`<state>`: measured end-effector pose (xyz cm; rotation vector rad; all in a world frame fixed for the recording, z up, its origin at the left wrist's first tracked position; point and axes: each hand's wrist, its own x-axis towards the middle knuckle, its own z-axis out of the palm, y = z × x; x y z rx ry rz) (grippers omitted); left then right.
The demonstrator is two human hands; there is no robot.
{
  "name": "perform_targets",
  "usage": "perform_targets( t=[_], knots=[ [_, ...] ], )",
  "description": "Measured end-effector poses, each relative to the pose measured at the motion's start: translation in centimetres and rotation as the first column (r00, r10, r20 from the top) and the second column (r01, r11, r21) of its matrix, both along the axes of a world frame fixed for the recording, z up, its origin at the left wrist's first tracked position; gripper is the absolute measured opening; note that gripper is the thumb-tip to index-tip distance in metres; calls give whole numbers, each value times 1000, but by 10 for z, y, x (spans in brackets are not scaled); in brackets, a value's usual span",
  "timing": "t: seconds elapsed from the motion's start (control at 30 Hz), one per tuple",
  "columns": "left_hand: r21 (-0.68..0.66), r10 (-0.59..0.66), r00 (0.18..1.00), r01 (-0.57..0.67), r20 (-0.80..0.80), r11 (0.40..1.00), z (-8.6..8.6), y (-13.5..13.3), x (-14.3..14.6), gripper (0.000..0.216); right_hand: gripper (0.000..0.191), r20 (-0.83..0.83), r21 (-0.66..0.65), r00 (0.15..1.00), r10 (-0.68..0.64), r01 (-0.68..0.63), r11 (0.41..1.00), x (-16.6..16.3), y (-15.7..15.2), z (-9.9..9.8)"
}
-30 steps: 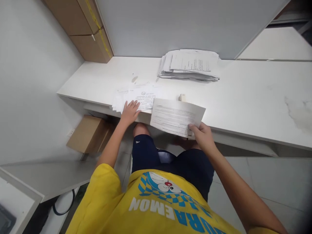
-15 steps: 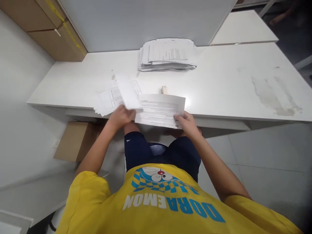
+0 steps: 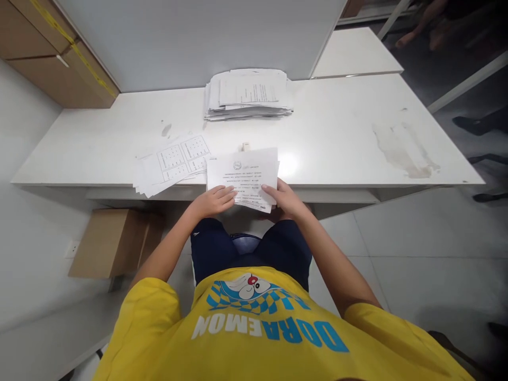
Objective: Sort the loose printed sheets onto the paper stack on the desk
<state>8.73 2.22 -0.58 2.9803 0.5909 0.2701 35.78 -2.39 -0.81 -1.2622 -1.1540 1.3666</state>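
Some papers [image 3: 243, 168] are held by the right hand [image 3: 289, 199], with its thumb on top. The fingers of the left hand [image 3: 216, 202] are laid on the same papers. Left of the grip, sheets [image 3: 159, 172] are spread over the edge of the desk [image 3: 333, 132]. Just past the grip, a small block [image 3: 246, 145] is partly hidden. Farther past it, a thick pile [image 3: 250, 94] is set. Far left, boxes [image 3: 85, 79] are stacked.

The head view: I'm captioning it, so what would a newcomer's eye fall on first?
Probably the bright yellow shirt, filling the bottom middle. Just above, the right hand grips printed sheets at the edge of the white desk, the left hand touching them. Behind, a thick paper stack lies at the desk's back.
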Motion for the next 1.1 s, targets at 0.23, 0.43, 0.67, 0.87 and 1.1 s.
perform_targets(
  t=[0.23, 0.43, 0.67, 0.87, 1.1],
  knots=[
    [-70, 486, 758, -510, 434, 858, -21, -3, 21, 67, 37, 191, 191, 937, -292, 256, 948, 27, 9, 1],
    [-376, 624, 430, -531, 652, 759, 14, 16, 122, 90, 36, 105, 417, 884, -456, 378, 827, 87, 31, 24],
    [-340, 562, 436, -487, 703, 804, 1, 26, 172, 62, 55, 79, 423, 830, -552, 473, 773, 122, 26, 0],
    [-389, 559, 447, -418, 698, 821, -4, 33, 173, 43, 47, 115, 402, 813, -570, 487, 775, 127, 30, -5],
    [-397, 533, 411, -373, 740, 839, 2, 10, 157, 38, 51, 70, 356, 778, -624, 565, 744, 104, 17, -3]
  ],
)
